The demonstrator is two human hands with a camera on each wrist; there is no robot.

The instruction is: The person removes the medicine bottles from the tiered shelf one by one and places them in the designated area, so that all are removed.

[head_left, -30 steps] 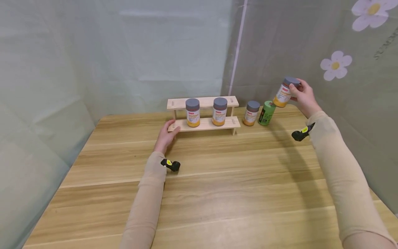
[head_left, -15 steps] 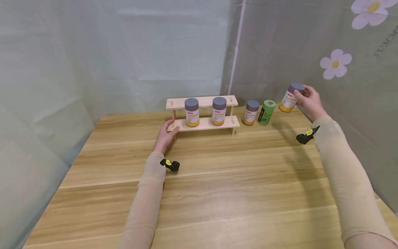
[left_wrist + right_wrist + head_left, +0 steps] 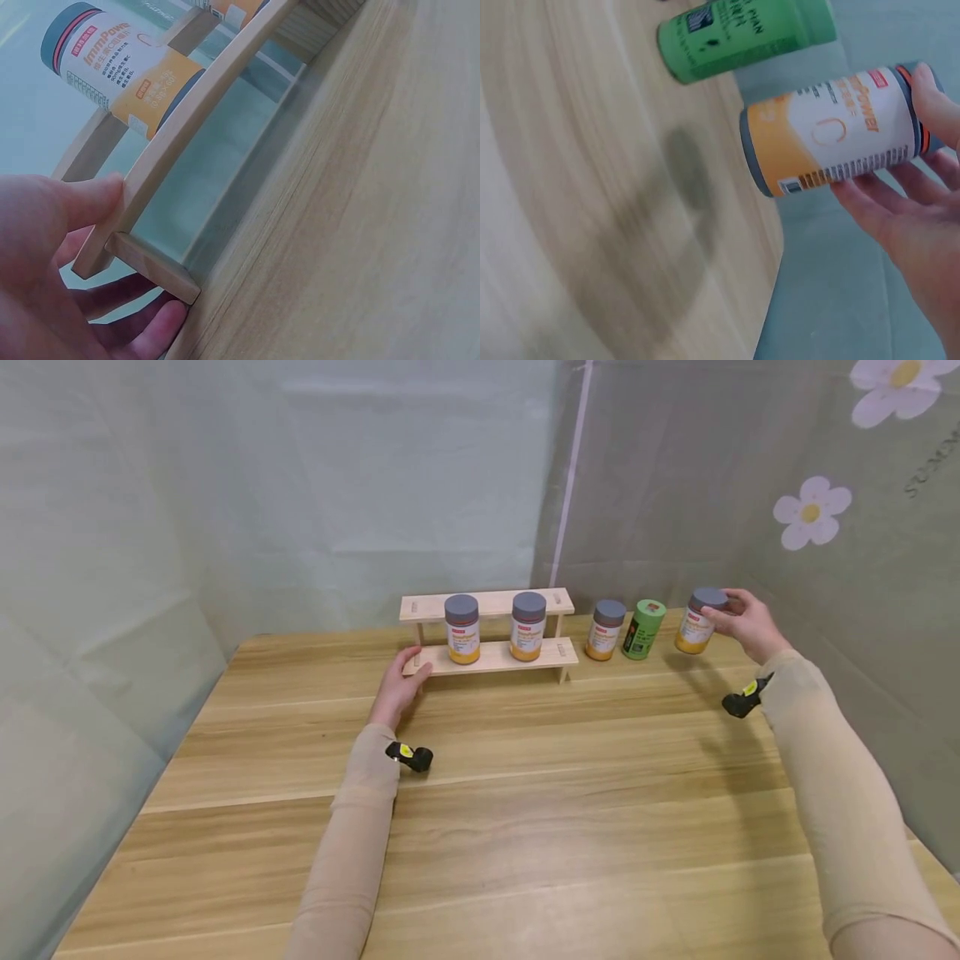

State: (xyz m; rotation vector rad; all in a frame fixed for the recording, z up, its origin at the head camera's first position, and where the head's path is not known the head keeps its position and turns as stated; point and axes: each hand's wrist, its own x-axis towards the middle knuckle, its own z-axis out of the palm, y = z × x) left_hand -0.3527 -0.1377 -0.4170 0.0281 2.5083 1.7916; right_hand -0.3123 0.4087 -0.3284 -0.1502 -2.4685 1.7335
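In the head view my left hand (image 3: 393,690) grips the left end of a two-step wooden rack (image 3: 487,604). The left wrist view puts its thumb on the lower shelf board (image 3: 174,133), with fingers around the end leg. Two white-and-orange supplement bottles with grey lids, a left one (image 3: 462,631) and a right one (image 3: 528,628), stand upright on that shelf. My right hand (image 3: 752,625) holds a matching supplement bottle (image 3: 693,623) by its lid, slightly tilted. Its base looks just above the tabletop, its shadow lying apart from it.
Right of the rack, another such bottle (image 3: 604,631) stands on the wooden table (image 3: 525,827), beside a green canister (image 3: 643,631). The canister is between that bottle and the held one. A fabric backdrop (image 3: 360,468) hangs behind the table, with flowers on its right part.
My right hand has carried its bottle rightward past the green canister and lowered it toward the table, bringing it closer to upright. The left hand and rack have stayed put.
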